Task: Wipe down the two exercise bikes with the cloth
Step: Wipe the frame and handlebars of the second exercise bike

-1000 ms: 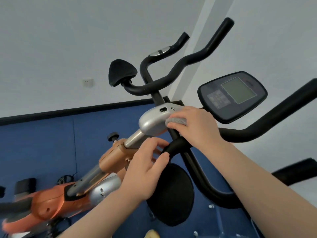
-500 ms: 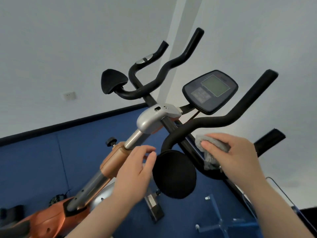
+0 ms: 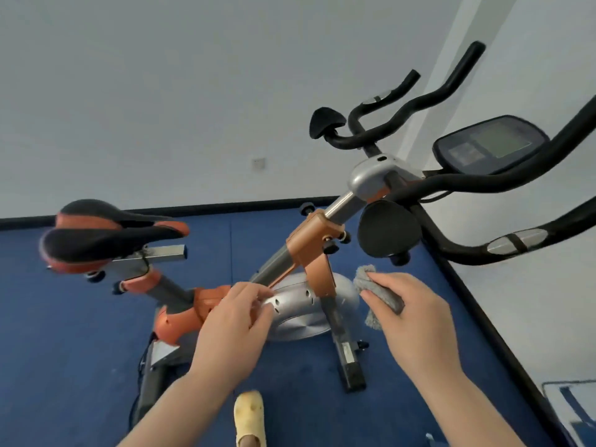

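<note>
Cloth (image 3: 380, 295) clamped in right hand (image 3: 416, 321) grip; left hand (image 3: 232, 330) loosely curled, empty, near bike (image 3: 309, 253).

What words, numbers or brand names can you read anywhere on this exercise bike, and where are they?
None can be read.
Console: screen blank, button panel too blurred.
Label on the front leg: too small and blurred.
Saddle, flywheel cover and grey cloth: no markings visible.

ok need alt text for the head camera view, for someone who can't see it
Seen from above, a person's right hand holds a grey cloth beside an orange and silver exercise bike, the empty left hand in front of its silver flywheel cover. Blue floor, white walls.
</note>
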### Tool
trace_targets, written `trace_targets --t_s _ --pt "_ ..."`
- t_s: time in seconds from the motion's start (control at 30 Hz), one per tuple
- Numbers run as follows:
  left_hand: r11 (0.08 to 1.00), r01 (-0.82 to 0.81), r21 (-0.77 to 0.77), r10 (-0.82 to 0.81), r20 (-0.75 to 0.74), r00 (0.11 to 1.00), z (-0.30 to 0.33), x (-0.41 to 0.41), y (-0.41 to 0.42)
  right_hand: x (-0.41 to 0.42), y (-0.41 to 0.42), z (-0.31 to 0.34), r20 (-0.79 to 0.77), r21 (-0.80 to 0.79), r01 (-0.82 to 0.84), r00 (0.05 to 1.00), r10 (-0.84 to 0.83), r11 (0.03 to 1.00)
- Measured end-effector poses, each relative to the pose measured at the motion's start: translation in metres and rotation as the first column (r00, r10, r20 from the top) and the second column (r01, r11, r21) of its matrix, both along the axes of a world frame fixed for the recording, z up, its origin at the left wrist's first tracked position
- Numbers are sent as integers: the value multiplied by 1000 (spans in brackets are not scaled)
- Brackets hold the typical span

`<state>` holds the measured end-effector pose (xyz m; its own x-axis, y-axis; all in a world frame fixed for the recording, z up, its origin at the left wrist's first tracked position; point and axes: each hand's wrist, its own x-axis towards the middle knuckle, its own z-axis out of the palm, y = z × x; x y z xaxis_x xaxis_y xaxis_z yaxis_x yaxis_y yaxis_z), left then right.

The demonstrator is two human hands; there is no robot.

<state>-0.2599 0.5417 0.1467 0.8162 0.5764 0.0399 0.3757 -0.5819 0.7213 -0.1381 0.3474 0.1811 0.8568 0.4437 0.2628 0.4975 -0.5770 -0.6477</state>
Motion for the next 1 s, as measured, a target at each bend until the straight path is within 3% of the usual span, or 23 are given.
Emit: trace_targets --t_s 0.33,0.57,0.83,1.0 --pt "938 -326 118 342 -163 926 -2 -166 63 -122 108 -11 -20 -121 -402 915 403 908" --pt "869 -477 132 494 -176 851 -5 -291 137 -216 203 -27 -35 -169 -497 866 499 851" --pt "895 -373 244 428 -234 873 -2 -395 252 -316 318 -33 -22 -184 -428 902 431 885" --pt "911 -357 205 397 -205 895 2 -412 308 -347 367 -19 -21 -190 -419 906 423 888"
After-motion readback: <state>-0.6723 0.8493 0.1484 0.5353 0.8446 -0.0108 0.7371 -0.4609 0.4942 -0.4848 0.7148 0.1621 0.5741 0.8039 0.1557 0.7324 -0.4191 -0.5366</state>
